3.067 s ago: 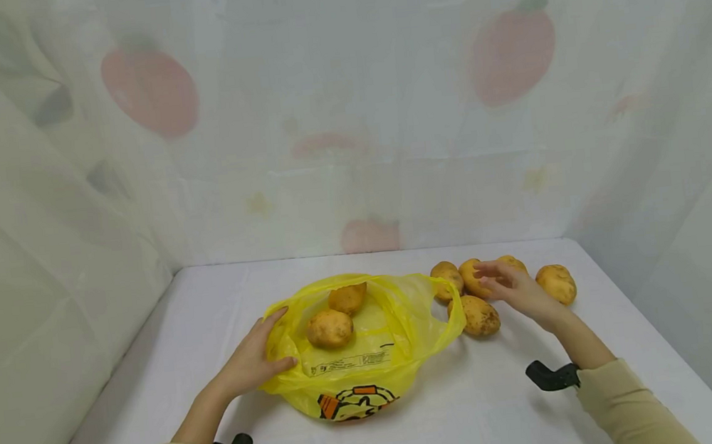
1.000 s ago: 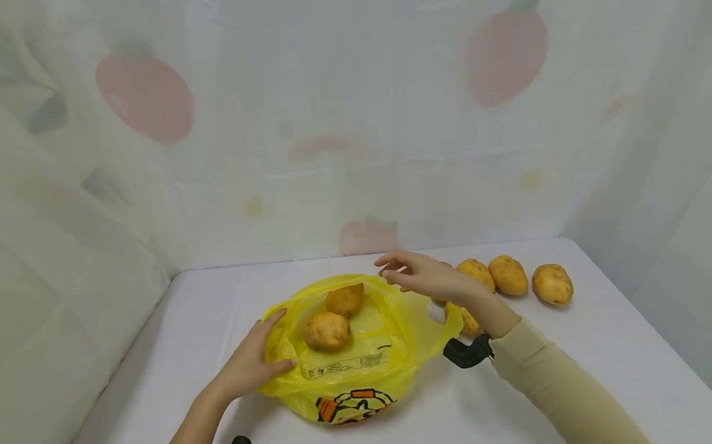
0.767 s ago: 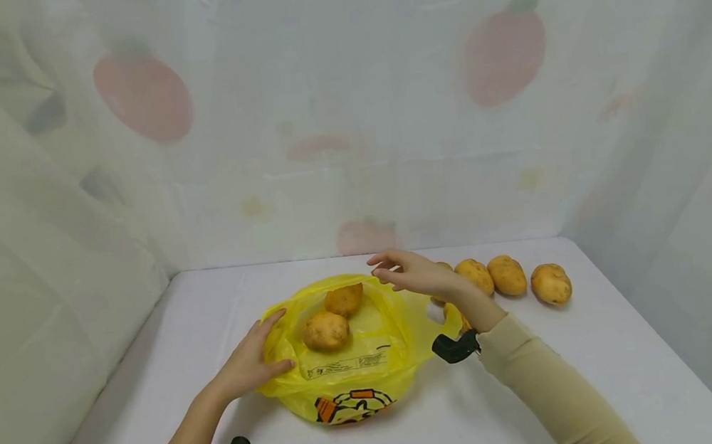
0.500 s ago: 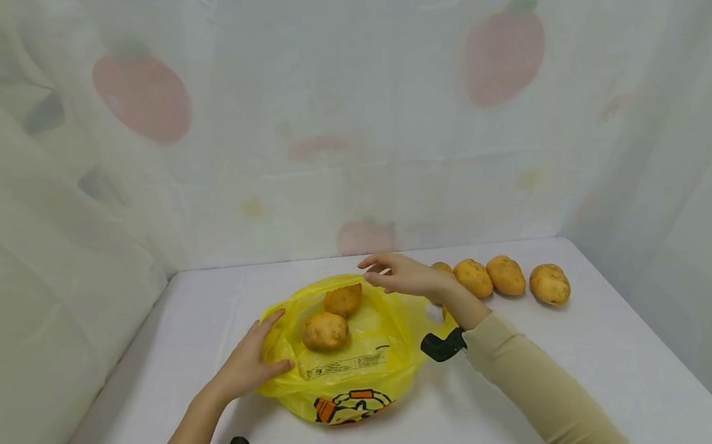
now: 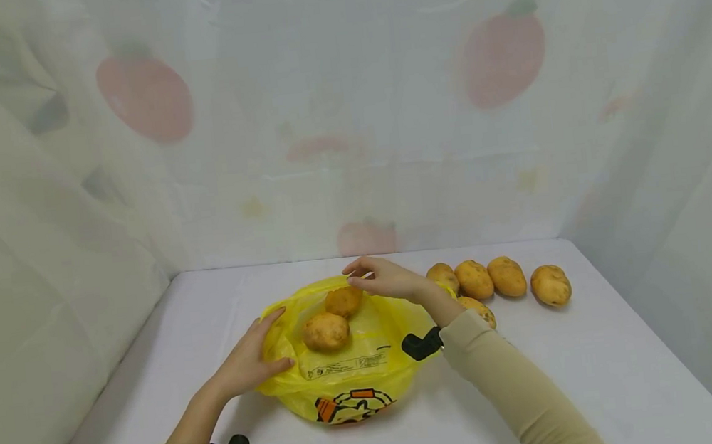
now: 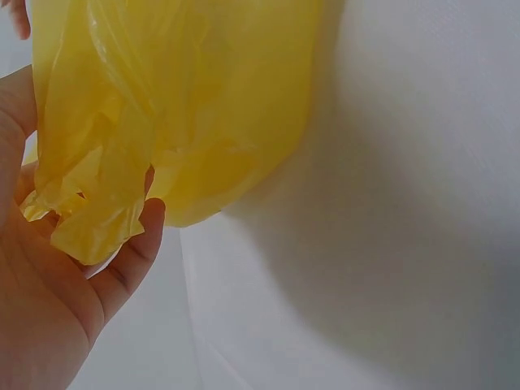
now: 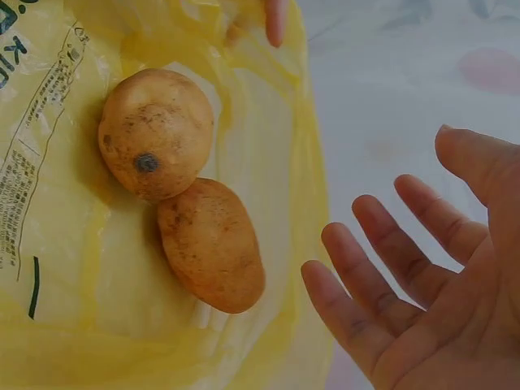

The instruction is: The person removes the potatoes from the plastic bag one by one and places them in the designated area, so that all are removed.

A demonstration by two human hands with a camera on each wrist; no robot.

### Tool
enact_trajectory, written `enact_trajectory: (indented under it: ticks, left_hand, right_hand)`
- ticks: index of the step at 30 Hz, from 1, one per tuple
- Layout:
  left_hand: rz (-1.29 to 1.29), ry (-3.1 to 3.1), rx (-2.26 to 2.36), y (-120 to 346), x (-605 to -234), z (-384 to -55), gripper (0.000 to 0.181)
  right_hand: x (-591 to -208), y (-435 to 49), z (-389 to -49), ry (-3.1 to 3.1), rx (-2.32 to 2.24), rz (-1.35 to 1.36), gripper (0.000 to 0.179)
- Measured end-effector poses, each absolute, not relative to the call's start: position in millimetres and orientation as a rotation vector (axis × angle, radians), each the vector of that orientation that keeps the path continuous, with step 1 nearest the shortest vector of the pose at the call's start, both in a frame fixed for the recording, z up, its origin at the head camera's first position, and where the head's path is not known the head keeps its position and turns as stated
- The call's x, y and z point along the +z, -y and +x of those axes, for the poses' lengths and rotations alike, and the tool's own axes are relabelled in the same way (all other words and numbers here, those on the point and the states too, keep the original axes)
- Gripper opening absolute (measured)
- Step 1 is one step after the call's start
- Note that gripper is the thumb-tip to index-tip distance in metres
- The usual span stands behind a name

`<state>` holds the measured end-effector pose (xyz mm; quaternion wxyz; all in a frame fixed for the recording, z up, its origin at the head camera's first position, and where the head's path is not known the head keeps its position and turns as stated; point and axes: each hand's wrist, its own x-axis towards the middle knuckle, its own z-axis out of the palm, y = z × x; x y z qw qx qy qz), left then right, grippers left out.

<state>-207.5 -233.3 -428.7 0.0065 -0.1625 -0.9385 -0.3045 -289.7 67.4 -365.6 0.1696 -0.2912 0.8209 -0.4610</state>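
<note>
A yellow plastic bag (image 5: 372,385) stands with its mouth spread on the table, with two potatoes (image 5: 326,331) touching each other inside. My left hand (image 5: 247,357) holds the bag's left rim, thumb inside the mouth; in the left wrist view crumpled yellow film (image 6: 101,203) lies within its bent fingers. Over the bag's far right rim is my right hand (image 5: 387,278), holding nothing. The right wrist view shows its fingers (image 7: 398,244) spread and slightly bent, apart from the potatoes. My right forearm covers part of the bag's right side.
Several loose potatoes (image 5: 506,277) lie on the white table (image 5: 538,376) to the right of the bag, one (image 5: 479,309) nearer and partly behind my right forearm. Pale printed curtains (image 5: 345,108) close off the back and sides.
My right hand has moved left from above the loose potatoes to the bag's far rim, empty throughout. My left hand stays at the bag's left rim. The potatoes have not moved.
</note>
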Motion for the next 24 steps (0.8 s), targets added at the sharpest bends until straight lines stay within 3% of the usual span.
enact_trajectory:
  ticks: [24]
  left_hand:
    - [-0.524,2.934,-0.965,232.8,-428.6,-208.7,0.085]
  right_hand:
    - [-404.1,-44.3,-292.0,-2.347,-1.278,-0.934,0.038]
